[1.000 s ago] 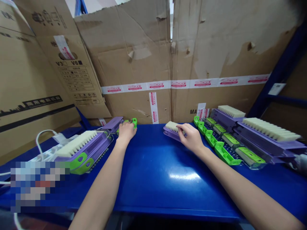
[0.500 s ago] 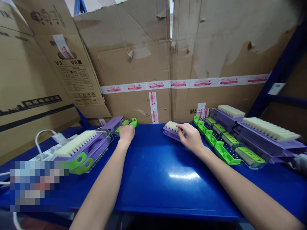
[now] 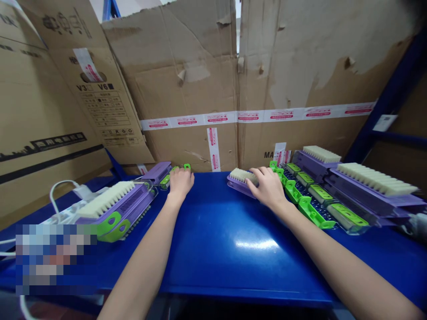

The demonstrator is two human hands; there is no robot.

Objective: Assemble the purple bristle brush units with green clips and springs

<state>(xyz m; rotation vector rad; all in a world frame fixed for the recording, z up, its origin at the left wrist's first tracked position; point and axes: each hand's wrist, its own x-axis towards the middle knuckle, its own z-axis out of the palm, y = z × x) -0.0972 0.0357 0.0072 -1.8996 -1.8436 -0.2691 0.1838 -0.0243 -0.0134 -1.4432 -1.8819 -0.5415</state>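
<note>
At the back left, my left hand [image 3: 181,181] lies over the bright green bracket [image 3: 187,166], fingers stretched forward; its fingertips are partly hidden. Beside it are a green insert in a clear case [image 3: 165,181] and a purple housing [image 3: 157,171]. My right hand [image 3: 269,186] is open, thumb against the cream bristles of a small purple brush [image 3: 240,176] lying bristles up. The fingers of that hand reach towards the nearest green bracket [image 3: 273,166] of a row on the right. Neither hand visibly lifts anything.
More purple brushes with cream bristles [image 3: 376,179] stand on the right beside green inserts in clear cases [image 3: 348,215]. A stacked purple brush [image 3: 113,200] and a white power strip [image 3: 63,215] are on the left. Cardboard [image 3: 187,98] walls the blue table [image 3: 207,249].
My left hand has moved slightly right and forward, its fingers unfolding over the green bracket. My right hand has released its pinch on the small brush and shifted right, fingers spreading.
</note>
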